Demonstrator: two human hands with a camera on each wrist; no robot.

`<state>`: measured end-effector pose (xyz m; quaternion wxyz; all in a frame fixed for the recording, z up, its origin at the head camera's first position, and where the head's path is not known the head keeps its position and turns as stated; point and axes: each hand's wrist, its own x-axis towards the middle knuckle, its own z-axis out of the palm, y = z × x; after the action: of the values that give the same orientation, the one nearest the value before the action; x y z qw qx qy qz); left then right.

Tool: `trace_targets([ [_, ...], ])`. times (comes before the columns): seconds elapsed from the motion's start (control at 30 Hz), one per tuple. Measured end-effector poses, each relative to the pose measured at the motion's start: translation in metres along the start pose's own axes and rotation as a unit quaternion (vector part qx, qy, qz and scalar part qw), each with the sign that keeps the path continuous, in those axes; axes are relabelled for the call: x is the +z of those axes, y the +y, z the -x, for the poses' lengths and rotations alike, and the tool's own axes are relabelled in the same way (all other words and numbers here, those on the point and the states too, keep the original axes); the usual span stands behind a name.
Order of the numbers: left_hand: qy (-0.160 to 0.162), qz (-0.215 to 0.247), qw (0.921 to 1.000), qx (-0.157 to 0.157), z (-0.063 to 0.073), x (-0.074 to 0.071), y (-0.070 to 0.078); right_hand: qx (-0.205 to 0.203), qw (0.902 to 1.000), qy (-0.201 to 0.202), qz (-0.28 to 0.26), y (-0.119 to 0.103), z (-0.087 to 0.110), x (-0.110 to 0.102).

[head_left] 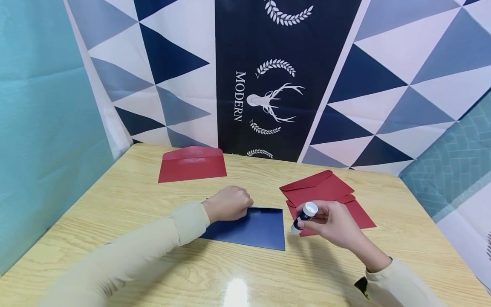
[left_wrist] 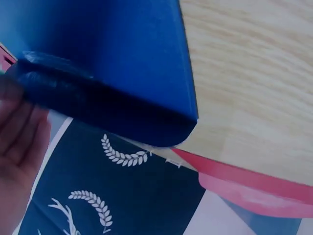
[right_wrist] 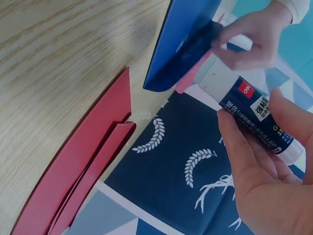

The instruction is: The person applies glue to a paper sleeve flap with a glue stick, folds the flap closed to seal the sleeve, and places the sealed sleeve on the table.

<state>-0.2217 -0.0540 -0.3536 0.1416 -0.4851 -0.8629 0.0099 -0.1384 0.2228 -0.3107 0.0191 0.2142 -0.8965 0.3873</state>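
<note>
A blue envelope (head_left: 257, 232) lies on the table in the middle, its flap raised along the far edge. My left hand (head_left: 229, 204) pinches that flap between thumb and fingers. Shiny smears (left_wrist: 54, 63) show on the blue paper close to those fingers in the left wrist view. To the right of the envelope, my right hand (head_left: 337, 224) grips a glue stick (head_left: 304, 218) above the table, tilted. The glue stick has a dark blue label with a red patch and white ends, as the right wrist view shows.
Two red envelopes (head_left: 322, 189) overlap on the right, partly behind my right hand. Another red envelope (head_left: 193, 166) lies at the back left with its flap open. A patterned cloth (head_left: 268, 136) hangs behind the wooden table (head_left: 184, 277).
</note>
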Motion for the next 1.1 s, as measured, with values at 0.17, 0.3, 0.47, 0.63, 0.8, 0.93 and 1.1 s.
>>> trace_targets([
  [0.17, -0.072, 0.073, 0.9945, 0.017, 0.002, -0.003, 0.000, -0.002, 1.0000, -0.001, 0.000, 0.000, -0.001, 0.000],
  [0.3, -0.095, 0.115, 0.9888, 0.003, 0.001, -0.002, -0.003, 0.006, 0.9999, -0.004, -0.007, -0.001, -0.001, 0.000],
  [0.47, -0.123, 0.199, 0.9719, -0.029, 0.001, 0.000, -0.006, 0.016, 0.9997, -0.010, -0.016, -0.003, 0.000, -0.001],
  [0.63, -0.127, 0.240, 0.9613, -0.049, 0.003, 0.002, -0.006, 0.011, 0.9998, -0.008, -0.016, -0.002, 0.000, 0.000],
  [0.8, -0.100, 0.206, 0.9719, -0.055, 0.009, 0.004, 0.002, 0.011, 0.9995, -0.011, -0.026, -0.001, -0.002, 0.002],
  [0.93, -0.091, 0.188, 0.9758, -0.064, 0.012, 0.005, 0.007, 0.009, 0.9990, -0.018, -0.039, 0.001, -0.004, 0.004],
  [1.1, -0.096, 0.193, 0.9751, -0.053, 0.006, 0.004, 0.004, 0.015, 0.9991, -0.018, -0.035, 0.003, -0.004, 0.006],
])
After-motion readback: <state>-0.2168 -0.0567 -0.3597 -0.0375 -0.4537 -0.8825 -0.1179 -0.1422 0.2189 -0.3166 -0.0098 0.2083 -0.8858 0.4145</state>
